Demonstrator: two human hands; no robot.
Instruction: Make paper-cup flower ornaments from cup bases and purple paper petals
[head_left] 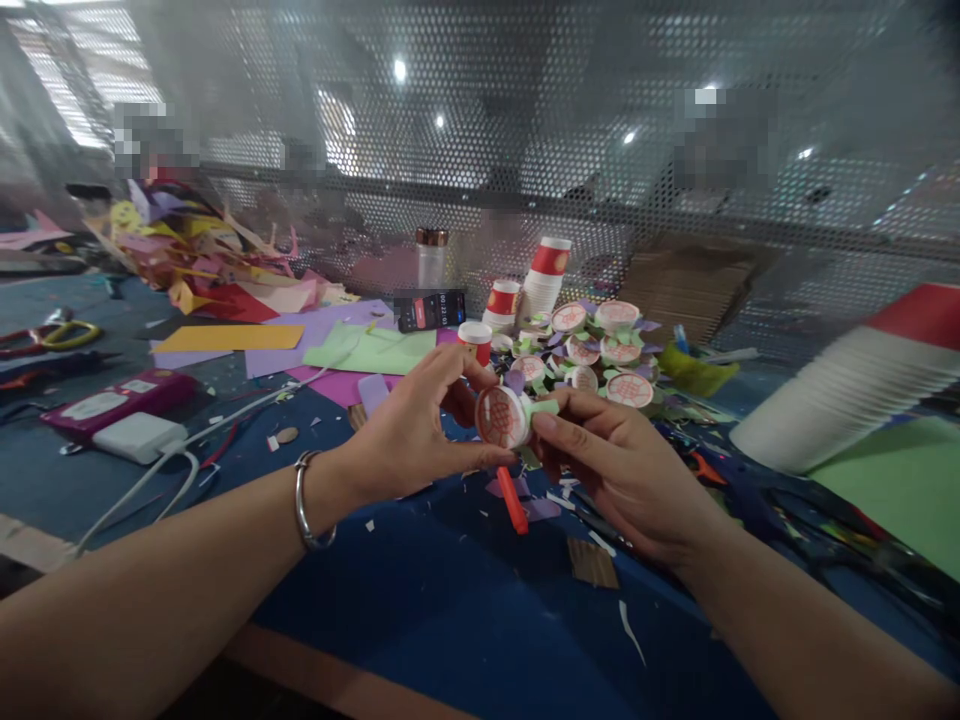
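We have both hands on one white disc [501, 417] with red linework, held above the counter [405, 630] near its middle, drawn face toward us. Left hand [412, 420]: fingers part-curled, thumb under and index over the rim, gripping the disc. Right hand [630, 460]: fingers nearly together, pinching the green paper tab [544, 407] at the disc's right edge. Below the disc we've got a red pen-like stick [513, 500] on the counter among paper scraps. Behind the right hand, a pile of similar discs [628, 390], with red-and-white cups [547, 265] just behind it. Tall cup stack [832, 390] leaning far right. Phone [431, 311] behind the left hand; orange sheet [229, 338] and green sheet [375, 350] to its left.
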